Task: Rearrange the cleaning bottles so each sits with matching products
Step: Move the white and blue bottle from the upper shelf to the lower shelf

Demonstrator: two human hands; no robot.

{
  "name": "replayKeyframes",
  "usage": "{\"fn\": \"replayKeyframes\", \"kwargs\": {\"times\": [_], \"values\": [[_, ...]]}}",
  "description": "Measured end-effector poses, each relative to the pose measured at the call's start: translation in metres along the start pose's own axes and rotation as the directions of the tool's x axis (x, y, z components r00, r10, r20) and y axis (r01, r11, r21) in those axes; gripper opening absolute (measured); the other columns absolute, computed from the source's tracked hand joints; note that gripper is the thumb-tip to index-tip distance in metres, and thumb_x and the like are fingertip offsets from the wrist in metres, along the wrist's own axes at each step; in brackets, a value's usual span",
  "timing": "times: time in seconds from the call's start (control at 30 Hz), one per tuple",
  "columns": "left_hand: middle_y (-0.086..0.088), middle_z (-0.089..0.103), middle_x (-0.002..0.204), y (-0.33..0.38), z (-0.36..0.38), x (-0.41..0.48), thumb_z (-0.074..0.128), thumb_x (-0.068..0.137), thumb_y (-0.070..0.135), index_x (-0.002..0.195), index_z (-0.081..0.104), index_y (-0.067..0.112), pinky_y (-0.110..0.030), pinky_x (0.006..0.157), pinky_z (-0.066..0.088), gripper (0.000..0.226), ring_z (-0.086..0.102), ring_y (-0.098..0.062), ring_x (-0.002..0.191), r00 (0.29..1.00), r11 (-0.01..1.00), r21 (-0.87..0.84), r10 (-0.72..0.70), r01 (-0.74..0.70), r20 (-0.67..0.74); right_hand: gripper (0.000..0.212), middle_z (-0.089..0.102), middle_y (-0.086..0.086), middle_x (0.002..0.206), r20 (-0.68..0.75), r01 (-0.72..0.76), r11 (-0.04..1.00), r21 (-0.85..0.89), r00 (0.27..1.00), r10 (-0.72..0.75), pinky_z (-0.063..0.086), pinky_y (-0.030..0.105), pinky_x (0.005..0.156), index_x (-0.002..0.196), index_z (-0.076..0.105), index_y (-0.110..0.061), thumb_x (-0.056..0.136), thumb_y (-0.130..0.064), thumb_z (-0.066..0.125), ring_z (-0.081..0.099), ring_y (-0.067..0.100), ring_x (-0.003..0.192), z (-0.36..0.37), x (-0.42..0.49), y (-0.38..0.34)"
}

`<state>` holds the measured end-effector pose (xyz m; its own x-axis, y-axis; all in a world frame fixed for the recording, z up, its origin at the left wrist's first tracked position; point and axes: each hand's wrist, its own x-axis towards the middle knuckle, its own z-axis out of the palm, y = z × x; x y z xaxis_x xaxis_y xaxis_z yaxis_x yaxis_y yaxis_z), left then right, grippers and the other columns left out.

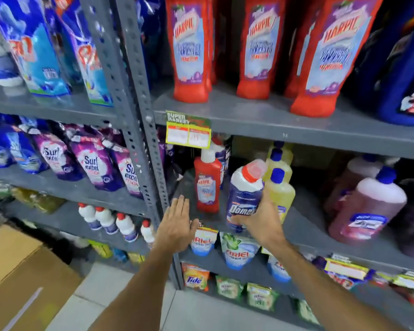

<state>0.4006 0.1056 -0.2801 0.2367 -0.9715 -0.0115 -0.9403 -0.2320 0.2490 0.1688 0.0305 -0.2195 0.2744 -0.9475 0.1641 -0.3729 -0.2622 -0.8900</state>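
My right hand [264,219] grips a white Domex bottle [244,194] with a red cap and blue label, tilted just above the front of the middle grey shelf [304,231]. A small red Harpic bottle [207,185] stands upright to its left on the same shelf. Yellow bottles with blue caps [279,187] stand right behind my right hand. My left hand [177,225] hovers open, fingers spread, at the shelf's front left corner and holds nothing. Large red Harpic bottles [191,48] line the shelf above. Several matching white Domex bottles [116,222] stand on a lower shelf of the left rack.
Pink bottles with blue caps [366,206] stand at the right of the middle shelf. Surf Excel pouches [93,163] fill the left rack. Ariel pouches [237,249] and Tide packs [195,277] sit below. A grey upright post [139,130] divides the racks. A cardboard box [22,275] sits on the floor at left.
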Motion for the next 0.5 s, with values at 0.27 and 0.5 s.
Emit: {"fn": "replayKeyframes", "kwargs": {"times": [0.27,0.5], "values": [[-0.011,0.0,0.168,-0.028,0.043,0.045,0.026,0.101,0.054,0.157,0.004,0.005,-0.042,0.125,0.002,0.077,-0.005,-0.025,0.155,0.992,0.998,0.036,0.056,-0.06,0.114,0.076,0.062,-0.016,0.102,-0.126,-0.104,0.994,-0.019,0.987,0.101,0.046,0.014,0.074,0.114,0.041,-0.031,0.063,-0.005,0.091,0.061,0.011,0.093,0.048,0.027,0.039],[-0.015,0.003,0.167,-0.043,0.066,0.061,0.022,0.102,0.05,0.156,0.007,0.0,-0.042,0.125,0.002,0.075,-0.002,-0.027,0.155,0.987,0.986,0.102,0.119,-0.13,0.107,0.072,0.062,-0.015,0.104,-0.19,-0.127,0.992,-0.014,0.974,0.122,0.037,-0.007,0.065,0.127,0.043,-0.013,0.07,-0.002,0.086,0.06,-0.008,0.086,0.074,0.06,0.046]]}}
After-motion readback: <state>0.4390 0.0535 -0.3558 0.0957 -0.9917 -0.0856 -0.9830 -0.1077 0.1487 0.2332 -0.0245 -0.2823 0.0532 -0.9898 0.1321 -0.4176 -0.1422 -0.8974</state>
